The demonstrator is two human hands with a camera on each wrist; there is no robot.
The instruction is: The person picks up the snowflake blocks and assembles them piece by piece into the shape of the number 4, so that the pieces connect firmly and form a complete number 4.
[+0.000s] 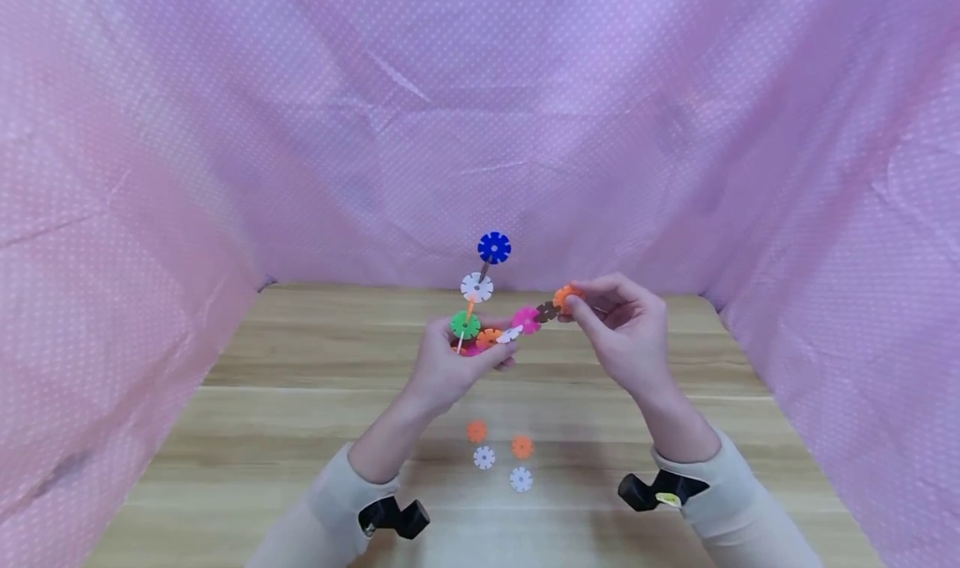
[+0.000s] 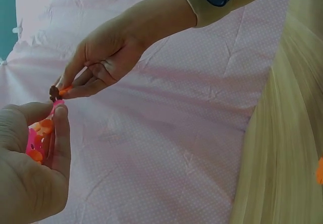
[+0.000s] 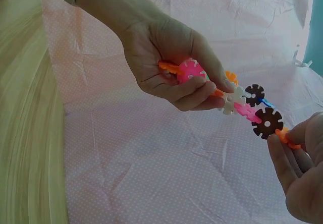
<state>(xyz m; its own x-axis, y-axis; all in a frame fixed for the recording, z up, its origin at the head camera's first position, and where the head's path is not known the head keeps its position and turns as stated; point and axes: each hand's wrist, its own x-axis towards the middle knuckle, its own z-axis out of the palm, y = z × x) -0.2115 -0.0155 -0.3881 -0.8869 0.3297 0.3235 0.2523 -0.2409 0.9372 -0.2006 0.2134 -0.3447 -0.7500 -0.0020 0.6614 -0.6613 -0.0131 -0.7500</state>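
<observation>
My left hand (image 1: 448,368) grips a chain of slotted plastic discs above the table, with its thumb and fingers around the pink and orange ones. One branch rises from this hand through a green disc (image 1: 465,325) and a white disc (image 1: 477,287) to a blue disc (image 1: 494,248) at the top. A second branch runs right through a pink disc (image 1: 527,320) and a brown disc (image 3: 267,123). At that branch's end my right hand (image 1: 630,331) pinches an orange disc (image 1: 566,299), joined to the brown one. Part of the chain is hidden inside the left palm.
On the wooden table (image 1: 300,435), nearer the body, lie an orange disc (image 1: 477,431), another orange disc (image 1: 522,446), a white disc (image 1: 484,457) and a second white disc (image 1: 521,479). Pink dotted cloth (image 1: 480,135) encloses the back and sides.
</observation>
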